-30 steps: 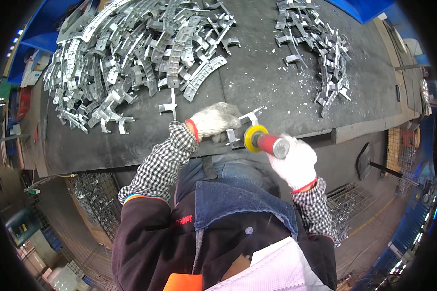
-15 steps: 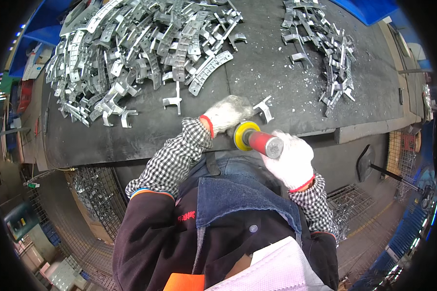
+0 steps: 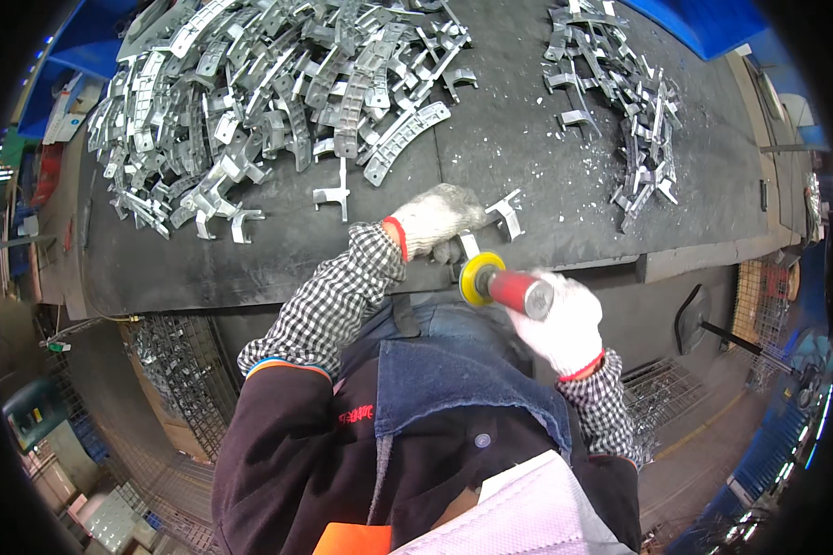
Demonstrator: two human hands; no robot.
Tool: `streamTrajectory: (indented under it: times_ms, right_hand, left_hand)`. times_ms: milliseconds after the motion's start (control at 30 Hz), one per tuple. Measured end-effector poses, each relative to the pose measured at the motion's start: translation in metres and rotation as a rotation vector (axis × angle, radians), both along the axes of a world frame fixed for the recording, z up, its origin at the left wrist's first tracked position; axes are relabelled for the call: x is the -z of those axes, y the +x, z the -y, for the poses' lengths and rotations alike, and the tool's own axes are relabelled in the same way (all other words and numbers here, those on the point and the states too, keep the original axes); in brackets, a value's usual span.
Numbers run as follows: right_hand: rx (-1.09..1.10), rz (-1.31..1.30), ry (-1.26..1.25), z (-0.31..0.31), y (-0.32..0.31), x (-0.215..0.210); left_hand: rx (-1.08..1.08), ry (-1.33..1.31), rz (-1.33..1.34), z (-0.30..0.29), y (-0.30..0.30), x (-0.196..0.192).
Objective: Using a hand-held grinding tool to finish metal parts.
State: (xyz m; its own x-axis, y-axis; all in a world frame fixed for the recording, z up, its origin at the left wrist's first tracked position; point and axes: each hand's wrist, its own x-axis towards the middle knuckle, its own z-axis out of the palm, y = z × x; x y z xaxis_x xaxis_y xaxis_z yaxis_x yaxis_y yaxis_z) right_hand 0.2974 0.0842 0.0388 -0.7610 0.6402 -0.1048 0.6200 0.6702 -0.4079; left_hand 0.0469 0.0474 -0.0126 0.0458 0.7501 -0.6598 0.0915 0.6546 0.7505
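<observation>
In a white knitted glove with a red cuff, my left hand (image 3: pixel 438 220) is closed around a silver metal bracket (image 3: pixel 506 216) at the table's near edge. The forked end sticks out to the right of the glove; most of the part is hidden beneath it. My right hand (image 3: pixel 565 319), gloved alike, grips a handheld disc sander (image 3: pixel 526 292) with a red cylindrical body. Its yellow disc (image 3: pixel 478 278) stands tilted right by a pale metal end (image 3: pixel 469 245) below my left glove; whether they touch I cannot tell.
A large heap of silver brackets (image 3: pixel 250 102) covers the table's far left, with one loose bracket (image 3: pixel 343 192) in front. A narrower row of brackets (image 3: pixel 634 129) lies to the right. Metal chips dot the dark tabletop (image 3: pixel 518 120). Wire baskets (image 3: pixel 180 370) stand below the edge.
The sander and my right hand have shifted slightly right and toward me, uncovering a metal end beside the disc. My left hand has hardly moved.
</observation>
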Motion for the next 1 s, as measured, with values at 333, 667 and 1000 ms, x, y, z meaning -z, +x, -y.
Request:
streamTrajectory:
  times_ms: [333,667,1000]
  right_hand:
    - [-0.027,-0.031,0.040,-0.012,-0.028,-0.016]
    - [-0.048,0.059,0.023,-0.011,0.015,-0.008]
    - [0.230,-0.130,-0.037,-0.024,0.051,0.012]
  left_hand:
    - [-0.018,0.098,0.005,0.006,-0.001,0.027]
    - [-0.118,0.757,-0.525,-0.015,-0.013,0.010]
    - [-0.024,0.530,-1.865,-0.160,-0.088,-0.065]
